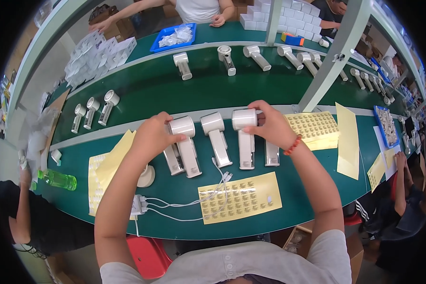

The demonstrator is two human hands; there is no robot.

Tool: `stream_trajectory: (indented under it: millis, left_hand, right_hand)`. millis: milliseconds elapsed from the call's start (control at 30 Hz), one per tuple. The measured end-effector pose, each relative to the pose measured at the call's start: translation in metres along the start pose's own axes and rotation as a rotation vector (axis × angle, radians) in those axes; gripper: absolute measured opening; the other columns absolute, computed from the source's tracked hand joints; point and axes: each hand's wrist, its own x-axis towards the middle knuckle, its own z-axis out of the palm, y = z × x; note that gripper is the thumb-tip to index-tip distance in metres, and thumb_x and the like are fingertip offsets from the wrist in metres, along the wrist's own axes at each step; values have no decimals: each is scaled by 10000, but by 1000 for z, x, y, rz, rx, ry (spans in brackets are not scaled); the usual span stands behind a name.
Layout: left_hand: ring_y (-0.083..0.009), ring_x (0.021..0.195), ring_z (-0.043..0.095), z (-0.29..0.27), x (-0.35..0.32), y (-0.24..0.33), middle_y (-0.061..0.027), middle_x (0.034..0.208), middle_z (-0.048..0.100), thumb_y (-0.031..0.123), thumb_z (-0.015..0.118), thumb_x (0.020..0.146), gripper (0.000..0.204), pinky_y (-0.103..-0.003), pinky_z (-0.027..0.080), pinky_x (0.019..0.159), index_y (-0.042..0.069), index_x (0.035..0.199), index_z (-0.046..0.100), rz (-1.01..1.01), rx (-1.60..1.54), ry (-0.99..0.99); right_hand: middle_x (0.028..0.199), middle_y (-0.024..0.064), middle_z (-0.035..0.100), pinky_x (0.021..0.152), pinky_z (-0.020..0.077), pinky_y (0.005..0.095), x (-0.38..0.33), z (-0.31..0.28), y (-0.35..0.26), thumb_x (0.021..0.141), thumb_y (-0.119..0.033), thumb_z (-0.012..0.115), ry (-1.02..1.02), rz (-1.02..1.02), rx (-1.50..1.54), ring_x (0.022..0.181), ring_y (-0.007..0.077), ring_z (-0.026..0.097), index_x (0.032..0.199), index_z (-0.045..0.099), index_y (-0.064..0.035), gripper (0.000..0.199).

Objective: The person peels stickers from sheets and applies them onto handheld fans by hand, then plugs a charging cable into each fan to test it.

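Several white handheld devices with drum-shaped heads and flat handles stand in a row on the green table before me. My left hand (pixel 156 136) grips the head of the left device (pixel 190 158), thumb across its front; a second device (pixel 172 160) sits partly hidden just behind it. My right hand (pixel 272 127) has its fingers and thumb closed on the head of the right device (pixel 246 151). Beside that one, another device (pixel 271 154) is mostly covered by my right hand. Between my hands stands a middle device (pixel 217 142), touched by neither, a white cable at its lower end.
A yellow label sheet (pixel 265 191) lies in front, crossed by white cables from a charger block (pixel 138 206). More label sheets (pixel 312 128) lie at both sides. A green bottle (pixel 59 180) stands left. Beyond a rail, a conveyor belt (pixel 151 94) carries similar devices; a slanted post (pixel 333 57) rises right. Co-workers sit around.
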Motion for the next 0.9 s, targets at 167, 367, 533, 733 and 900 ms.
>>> stream_trajectory:
  millis: [167,367,533,733,900]
  left_hand:
    - [-308,1003,576,17,11,-3,-175,1051,610,335,759,673,543,-373,462,856,35,1094,595,-38,63,-51]
    - [-318,1183,452,29,13,1,-192,1121,583,313,737,702,511,-379,394,966,2,1086,609,54,159,-38]
    - [-330,1193,440,26,13,-8,-190,1117,586,318,733,707,516,-381,384,975,-13,1082,606,91,170,-80]
    - [-346,1197,434,30,15,-11,-194,1108,590,321,726,714,516,-385,374,985,-19,1083,603,123,144,-58]
    - [-346,1202,430,37,15,-18,-195,1117,589,317,728,709,507,-392,362,998,-17,1072,609,149,104,-36]
  right_hand:
    - [1147,164,565,871,453,353,12,21,8,722,-238,728,64,-295,-285,999,305,568,1227,481,-50,593]
    - [1124,274,535,881,452,377,2,39,32,813,-78,584,90,-131,-463,1022,360,547,1248,385,89,506]
    - [881,212,573,623,521,356,-42,52,-13,822,-205,622,68,-1,-608,744,317,611,1335,254,66,687]
    - [760,155,579,536,515,308,-54,61,-16,763,-299,686,-20,119,-761,654,255,614,1359,245,34,813]
    - [742,117,571,519,508,291,-56,68,-9,744,-316,692,75,86,-850,635,222,604,1364,257,7,823]
